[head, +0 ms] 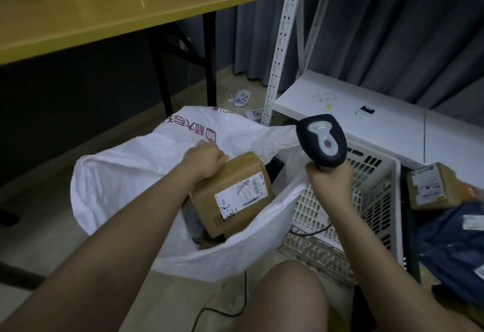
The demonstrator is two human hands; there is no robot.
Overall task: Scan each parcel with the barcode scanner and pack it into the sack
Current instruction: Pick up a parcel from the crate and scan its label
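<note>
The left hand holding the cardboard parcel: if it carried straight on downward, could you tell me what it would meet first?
Probably the dark contents low inside the white sack. The left hand holds the cardboard parcel over the sack's open mouth; depth is unclear.

Brown parcel (233, 195); white sack (125, 174); yellow table (104, 9); white basket (377, 200)

Parcel depot; shelving (284, 43), sack (146, 164), parcels (429, 187)

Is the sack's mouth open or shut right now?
Open: the sack's rim is spread wide, and the left hand holds a box over its mouth.
</note>
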